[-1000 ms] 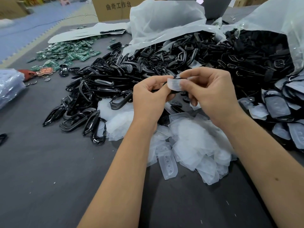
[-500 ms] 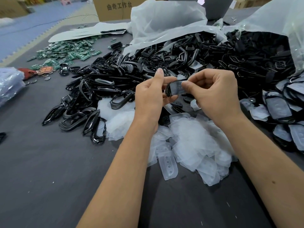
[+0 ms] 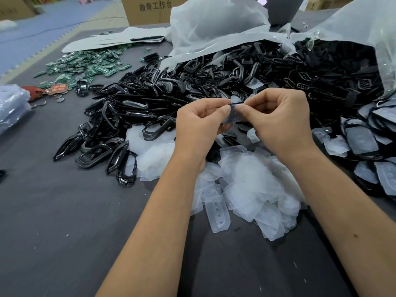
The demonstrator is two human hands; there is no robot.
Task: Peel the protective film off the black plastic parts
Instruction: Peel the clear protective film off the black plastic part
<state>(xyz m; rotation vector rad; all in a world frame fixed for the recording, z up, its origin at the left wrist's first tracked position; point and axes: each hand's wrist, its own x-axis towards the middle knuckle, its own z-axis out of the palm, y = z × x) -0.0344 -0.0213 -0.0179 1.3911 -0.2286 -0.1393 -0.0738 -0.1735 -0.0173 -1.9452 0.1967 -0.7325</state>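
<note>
A dark grey tabletop (image 3: 64, 232) carries a heap of black plastic parts (image 3: 150, 103) beyond the hands, peeled film pieces (image 3: 252, 189) beneath them, and green circuit boards (image 3: 85, 63) far left.

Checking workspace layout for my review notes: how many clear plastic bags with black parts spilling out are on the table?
2. One clear bag lies at the back centre, the other clear bag at the back right, black parts spilling from both. More could be out of frame.

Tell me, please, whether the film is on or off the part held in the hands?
Partly off: a translucent film hangs between both thumbs, pinched by the left hand and right hand. The black part barely shows.
</note>
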